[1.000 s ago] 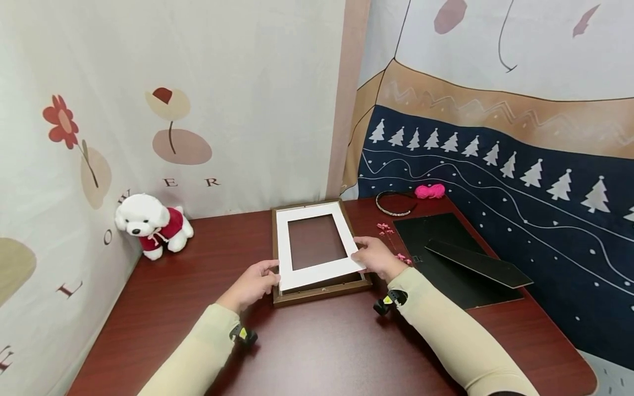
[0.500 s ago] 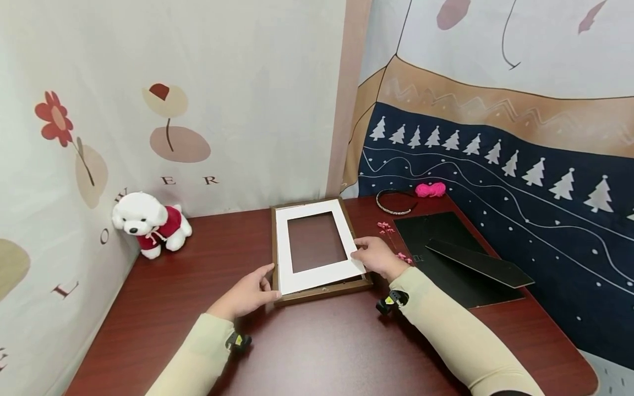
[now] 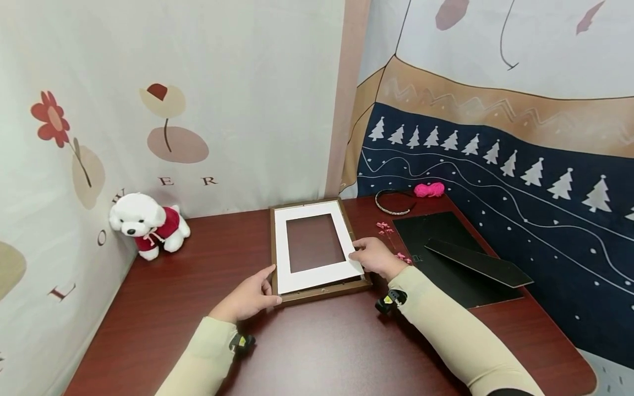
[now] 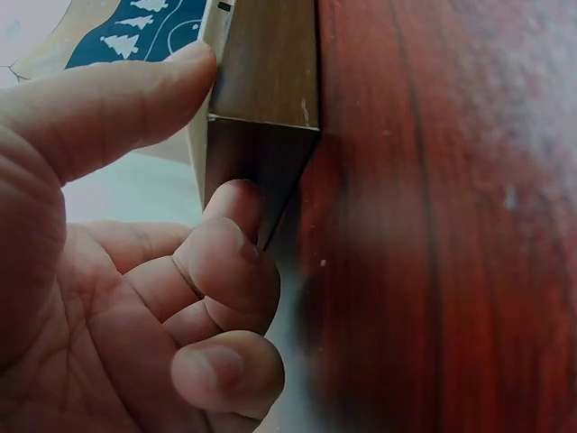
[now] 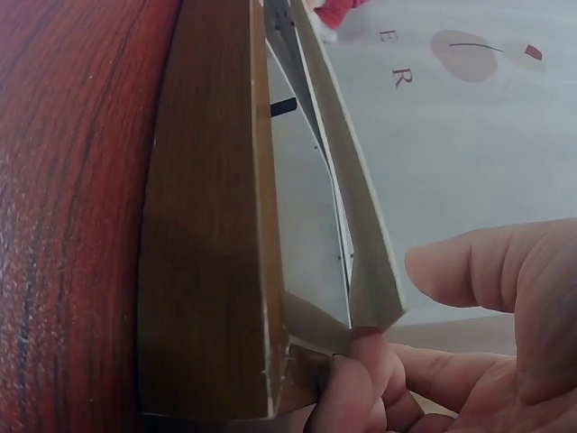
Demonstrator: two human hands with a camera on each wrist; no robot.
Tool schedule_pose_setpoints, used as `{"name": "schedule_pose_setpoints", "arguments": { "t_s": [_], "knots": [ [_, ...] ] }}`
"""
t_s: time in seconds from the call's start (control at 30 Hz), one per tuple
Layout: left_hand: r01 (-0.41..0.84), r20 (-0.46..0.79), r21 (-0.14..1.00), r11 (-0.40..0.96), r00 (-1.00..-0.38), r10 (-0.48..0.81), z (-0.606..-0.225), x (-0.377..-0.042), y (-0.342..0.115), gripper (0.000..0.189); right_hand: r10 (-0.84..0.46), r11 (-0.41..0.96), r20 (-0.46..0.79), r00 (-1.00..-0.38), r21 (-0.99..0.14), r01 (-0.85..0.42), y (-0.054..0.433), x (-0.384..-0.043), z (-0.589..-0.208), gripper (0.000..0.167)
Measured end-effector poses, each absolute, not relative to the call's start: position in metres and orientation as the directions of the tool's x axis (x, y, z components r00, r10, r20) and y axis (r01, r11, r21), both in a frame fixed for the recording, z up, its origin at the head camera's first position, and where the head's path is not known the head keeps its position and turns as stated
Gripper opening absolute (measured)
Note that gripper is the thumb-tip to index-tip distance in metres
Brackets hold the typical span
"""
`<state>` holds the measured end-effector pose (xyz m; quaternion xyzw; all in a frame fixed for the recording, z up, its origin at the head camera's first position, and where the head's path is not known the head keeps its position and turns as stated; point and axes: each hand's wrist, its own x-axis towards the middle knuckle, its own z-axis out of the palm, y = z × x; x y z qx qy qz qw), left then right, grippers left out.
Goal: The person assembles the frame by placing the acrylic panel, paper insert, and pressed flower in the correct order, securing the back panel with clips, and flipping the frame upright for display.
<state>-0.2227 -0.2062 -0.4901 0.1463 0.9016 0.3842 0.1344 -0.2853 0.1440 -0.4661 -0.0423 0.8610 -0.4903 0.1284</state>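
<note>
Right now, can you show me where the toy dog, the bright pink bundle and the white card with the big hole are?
Toy dog [image 3: 170, 221]: head view, on its red top.
Pink bundle [image 3: 428, 190]: head view, on its middle.
White card [image 3: 319, 275]: head view, on its near border.

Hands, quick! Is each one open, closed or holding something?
Left hand: holding the brown frame at its near left corner.
Right hand: holding the white mat near its corner.
</note>
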Motion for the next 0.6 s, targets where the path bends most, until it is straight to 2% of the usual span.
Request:
{"name": "schedule_pose_setpoints", "arguments": {
  "t_s": [0.33,0.6],
  "knots": [
    [0.162,-0.129,0.714,0.681,-0.926,0.355,-0.492,-0.223,-0.204,0.089,-0.209,0.551,-0.123,-0.970,-0.834,-0.013,0.157,-0.283,-0.468,0.050],
    [0.135,-0.136,0.717,0.684,-0.935,0.327,-0.495,-0.222,-0.204,0.090,-0.202,0.584,-0.047,-0.978,-0.808,-0.082,0.198,-0.285,-0.459,0.046]
  ]
}}
